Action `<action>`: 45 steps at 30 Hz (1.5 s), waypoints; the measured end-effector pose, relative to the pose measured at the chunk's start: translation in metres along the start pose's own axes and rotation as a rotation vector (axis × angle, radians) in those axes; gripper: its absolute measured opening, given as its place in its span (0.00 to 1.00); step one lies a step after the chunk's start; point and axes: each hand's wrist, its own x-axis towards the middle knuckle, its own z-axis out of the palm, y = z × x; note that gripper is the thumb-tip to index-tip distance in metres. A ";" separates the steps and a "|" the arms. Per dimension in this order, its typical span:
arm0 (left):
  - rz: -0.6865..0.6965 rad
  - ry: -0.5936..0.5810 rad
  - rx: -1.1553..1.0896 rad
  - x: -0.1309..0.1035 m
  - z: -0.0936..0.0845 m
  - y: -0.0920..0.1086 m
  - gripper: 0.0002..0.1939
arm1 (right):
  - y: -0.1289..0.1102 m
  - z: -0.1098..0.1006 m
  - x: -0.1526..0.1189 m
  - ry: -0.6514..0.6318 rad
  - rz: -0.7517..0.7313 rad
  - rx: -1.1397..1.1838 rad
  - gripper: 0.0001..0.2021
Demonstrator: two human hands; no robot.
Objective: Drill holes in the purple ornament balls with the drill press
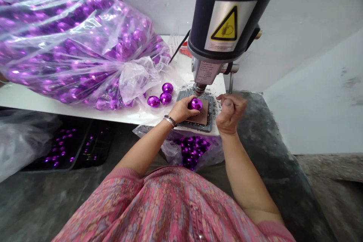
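My left hand (183, 110) grips a shiny purple faceted ball (195, 104) between thumb and fingers. It holds the ball on a brown board (202, 117), right below the chuck (199, 89) of a bench drill press (229, 19). A dark hole or spot shows on top of the ball. To the right of the board, my right hand (231, 113) is raised with its fingers curled, partly smeared by motion. A thin metal lever (231, 82) on the drill press runs down to just behind this hand; whether the fingers hold anything is hidden.
Several loose purple balls (165, 98) lie left of the grey metal base (210, 126). A huge clear bag (76, 41) of such balls fills the left of the white table (121, 116). Dark shavings surround the base. An open bag (195, 151) of balls hangs below the table edge.
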 end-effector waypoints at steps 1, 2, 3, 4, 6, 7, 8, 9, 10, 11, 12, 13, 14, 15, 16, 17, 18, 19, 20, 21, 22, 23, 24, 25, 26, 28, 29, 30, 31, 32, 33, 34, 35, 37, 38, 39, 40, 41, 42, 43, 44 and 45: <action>-0.005 0.000 -0.001 0.000 0.000 0.000 0.33 | -0.002 -0.001 0.002 -0.012 0.001 0.001 0.23; -0.009 0.004 -0.001 0.000 0.000 0.000 0.33 | -0.008 -0.003 0.006 -0.018 0.010 -0.003 0.23; -0.013 0.010 0.000 0.000 0.000 0.000 0.33 | -0.016 -0.005 0.014 -0.019 0.027 -0.011 0.23; -0.015 0.014 0.001 0.000 0.000 0.000 0.32 | -0.027 -0.006 0.025 -0.016 0.050 -0.022 0.22; -0.019 0.017 0.002 0.001 0.001 0.000 0.32 | -0.051 -0.007 0.056 0.000 0.116 -0.043 0.21; -0.022 0.017 0.001 0.001 0.001 0.001 0.32 | -0.062 -0.006 0.074 -0.001 0.150 -0.047 0.21; -0.025 0.022 -0.001 0.000 0.000 0.002 0.32 | -0.071 -0.004 0.092 -0.002 0.180 -0.045 0.21; -0.030 0.029 -0.003 -0.002 0.000 0.003 0.32 | -0.078 -0.002 0.109 0.007 0.236 -0.037 0.19; -0.034 0.037 -0.005 -0.005 -0.002 0.005 0.32 | -0.082 0.000 0.123 -0.001 0.364 -0.017 0.17; -0.039 0.042 -0.007 -0.009 -0.003 0.006 0.32 | -0.085 0.002 0.134 -0.004 0.409 -0.019 0.15; -0.044 0.036 -0.010 -0.014 -0.005 0.007 0.32 | -0.086 0.004 0.142 -0.017 0.454 -0.013 0.14; -0.045 0.013 -0.015 -0.021 -0.006 0.007 0.31 | -0.086 0.005 0.146 -0.022 0.479 -0.005 0.14; -0.041 -0.029 -0.024 -0.028 -0.008 0.008 0.31 | -0.086 0.006 0.148 -0.022 0.480 0.003 0.15; -0.025 -0.093 -0.036 -0.036 -0.009 0.007 0.30 | -0.086 0.006 0.147 -0.021 0.481 0.013 0.16; 0.003 -0.171 -0.049 -0.043 -0.009 0.007 0.30 | -0.087 0.006 0.145 -0.011 0.475 0.021 0.17; 0.041 -0.256 -0.059 -0.050 -0.009 0.007 0.30 | -0.087 0.005 0.142 -0.001 0.466 0.027 0.17; 0.079 -0.330 -0.064 -0.056 -0.008 0.006 0.31 | -0.088 0.005 0.139 0.008 0.458 0.028 0.17; 0.105 -0.385 -0.066 -0.060 -0.008 0.006 0.34 | -0.090 0.004 0.137 0.006 0.456 0.028 0.16; 0.113 -0.415 -0.066 -0.063 -0.008 0.005 0.36 | -0.091 0.004 0.135 0.001 0.459 0.028 0.16; 0.098 -0.416 -0.067 -0.064 -0.010 0.004 0.38 | -0.093 0.003 0.134 -0.006 0.464 0.029 0.15; 0.069 -0.386 -0.067 -0.064 -0.013 0.003 0.38 | -0.095 0.002 0.133 -0.016 0.472 0.031 0.15; 0.033 -0.325 -0.059 -0.061 -0.017 0.000 0.36 | -0.096 0.002 0.132 -0.026 0.478 0.030 0.14; -0.004 -0.235 -0.031 -0.057 -0.024 -0.003 0.32 | -0.096 0.002 0.131 -0.029 0.482 0.030 0.13; -0.042 -0.126 0.020 -0.052 -0.031 -0.007 0.27 | -0.096 0.001 0.131 -0.026 0.482 0.032 0.13; -0.088 -0.001 0.097 -0.045 -0.040 -0.011 0.24 | -0.096 0.001 0.130 -0.014 0.476 0.038 0.13; -0.212 0.204 0.289 -0.029 -0.057 -0.022 0.22 | -0.094 0.002 0.129 0.006 0.465 0.052 0.13; -0.279 0.258 0.375 -0.020 -0.065 -0.028 0.23 | -0.093 0.002 0.128 0.013 0.458 0.061 0.14; -0.329 0.272 0.451 -0.011 -0.072 -0.032 0.24 | -0.092 0.002 0.128 0.016 0.451 0.067 0.14; -0.363 0.248 0.519 -0.002 -0.077 -0.036 0.26 | -0.091 0.003 0.127 0.019 0.442 0.071 0.14; -0.381 0.198 0.583 0.005 -0.081 -0.039 0.27 | -0.090 0.003 0.127 0.025 0.433 0.074 0.14; -0.385 0.133 0.644 0.012 -0.083 -0.041 0.27 | -0.089 0.004 0.126 0.031 0.425 0.081 0.14; -0.380 0.065 0.699 0.017 -0.083 -0.042 0.26 | -0.089 0.004 0.125 0.036 0.412 0.089 0.14; -0.365 0.007 0.745 0.021 -0.083 -0.042 0.24 | -0.089 0.004 0.125 0.043 0.397 0.094 0.13; -0.314 -0.053 0.793 0.023 -0.080 -0.041 0.21 | -0.089 0.004 0.123 0.041 0.374 0.101 0.14; -0.289 -0.058 0.797 0.021 -0.079 -0.040 0.22 | -0.089 0.004 0.123 0.034 0.365 0.101 0.14; -0.268 -0.048 0.788 0.018 -0.077 -0.039 0.23 | -0.089 0.004 0.122 0.028 0.357 0.099 0.14; -0.250 -0.033 0.767 0.014 -0.076 -0.038 0.26 | -0.090 0.003 0.122 0.023 0.351 0.096 0.15; -0.229 -0.010 0.730 0.010 -0.076 -0.037 0.28 | -0.090 0.003 0.121 0.016 0.346 0.094 0.15; -0.201 0.019 0.667 0.005 -0.076 -0.035 0.30 | -0.090 0.003 0.121 0.005 0.337 0.093 0.16; -0.162 0.050 0.569 0.001 -0.076 -0.033 0.31 | -0.090 0.003 0.120 0.000 0.325 0.093 0.16; -0.120 0.076 0.436 -0.003 -0.076 -0.031 0.33 | -0.089 0.002 0.120 -0.007 0.313 0.095 0.16; -0.088 0.083 0.275 -0.006 -0.074 -0.029 0.34 | -0.089 0.002 0.120 -0.012 0.303 0.099 0.16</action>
